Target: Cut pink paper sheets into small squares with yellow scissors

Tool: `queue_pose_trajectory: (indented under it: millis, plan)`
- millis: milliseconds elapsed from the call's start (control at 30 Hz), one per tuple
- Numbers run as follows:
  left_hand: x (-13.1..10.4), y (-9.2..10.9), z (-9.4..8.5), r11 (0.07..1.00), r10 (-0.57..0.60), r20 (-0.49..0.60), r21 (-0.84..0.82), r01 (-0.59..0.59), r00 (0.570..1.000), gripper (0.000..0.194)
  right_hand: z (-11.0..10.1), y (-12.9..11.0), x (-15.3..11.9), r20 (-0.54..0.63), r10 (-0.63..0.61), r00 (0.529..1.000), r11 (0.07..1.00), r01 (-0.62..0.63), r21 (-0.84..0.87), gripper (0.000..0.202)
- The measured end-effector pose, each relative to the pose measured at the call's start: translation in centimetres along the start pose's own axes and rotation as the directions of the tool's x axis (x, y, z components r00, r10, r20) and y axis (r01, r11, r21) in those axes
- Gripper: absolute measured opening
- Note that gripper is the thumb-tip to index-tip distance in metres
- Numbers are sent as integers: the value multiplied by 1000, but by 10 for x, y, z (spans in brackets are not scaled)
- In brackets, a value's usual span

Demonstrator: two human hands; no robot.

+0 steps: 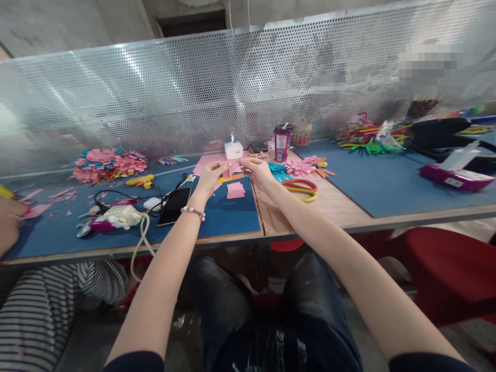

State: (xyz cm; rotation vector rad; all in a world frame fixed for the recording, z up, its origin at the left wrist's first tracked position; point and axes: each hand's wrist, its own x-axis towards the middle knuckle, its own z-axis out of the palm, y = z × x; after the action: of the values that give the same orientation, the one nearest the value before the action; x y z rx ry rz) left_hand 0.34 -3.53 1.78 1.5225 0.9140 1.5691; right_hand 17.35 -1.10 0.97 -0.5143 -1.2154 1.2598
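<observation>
My left hand (210, 179) is closed in a pinch on a small piece of pink paper (227, 173) above the table. Facing it, my right hand (257, 171) has its fingertips pinched at the paper's other side; the grip itself is tiny and partly hidden. Just below lies a small stack of pink paper pieces (235, 190). Orange paper strips (234, 177) rest under the hands. Behind them a larger pink sheet (201, 164) lies flat. Scissors with red and yellow handles (306, 190) are beside my right forearm.
Left of my hands are a phone (175, 206), cables, a yellow glue gun (140, 181) and a pink paper pile (110, 164). A purple cup (283, 142) and tissue box (233, 150) stand behind. Another person's hand (11, 219) is at far left.
</observation>
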Motion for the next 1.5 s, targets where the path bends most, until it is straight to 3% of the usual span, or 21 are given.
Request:
queue_pose_trajectory:
  millis: [667,1067,1500]
  plan:
    - [1,-2,0,999,16,1,35,-16,1000,24,-4,4,2,-5,-25,1000,999,25,-28,28]
    - [-1,-3,0,1000,-9,-31,12,9,999,18,8,5,-7,86,24,996,945,6,-327,36]
    - [0,-11,2,997,-77,-37,-14,77,996,21,4,16,-2,117,124,985,927,-72,-368,34]
